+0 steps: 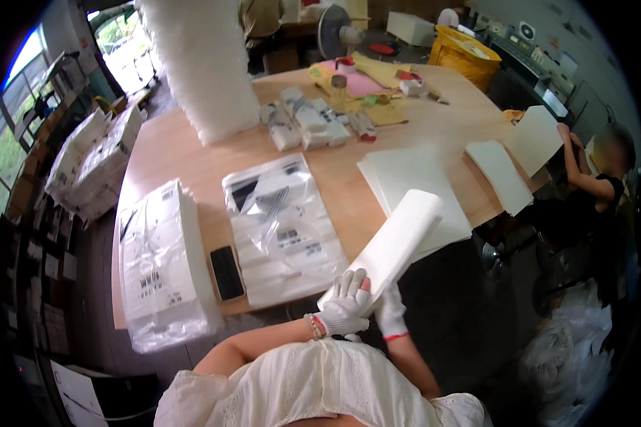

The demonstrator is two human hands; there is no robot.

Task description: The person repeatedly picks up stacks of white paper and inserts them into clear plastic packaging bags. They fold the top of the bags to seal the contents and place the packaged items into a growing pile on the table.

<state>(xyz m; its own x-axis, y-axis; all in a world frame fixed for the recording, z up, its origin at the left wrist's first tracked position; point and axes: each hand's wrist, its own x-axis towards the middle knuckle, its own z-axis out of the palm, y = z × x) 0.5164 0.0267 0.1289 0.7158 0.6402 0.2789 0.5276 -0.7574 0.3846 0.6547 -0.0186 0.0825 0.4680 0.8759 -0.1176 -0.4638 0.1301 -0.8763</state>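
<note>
1. Lower centre: the gloved left hand (346,307) lies fairly flat, fingers nearly straight, on the near end of the white bundle (392,245).
2. Just right of it, the gloved right hand (390,312) is at the bundle's side; its fingers are hidden, so I cannot tell its grip.
3. The bundle slants toward frame centre-right, over the edge of the desk (192,160).
4. Beyond: loose white sheets (438,188).

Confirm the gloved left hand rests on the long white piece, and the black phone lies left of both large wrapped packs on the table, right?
No: in the head view, the black phone lies between the large wrapped packs. The gloved left hand rests on the long white piece.
</note>
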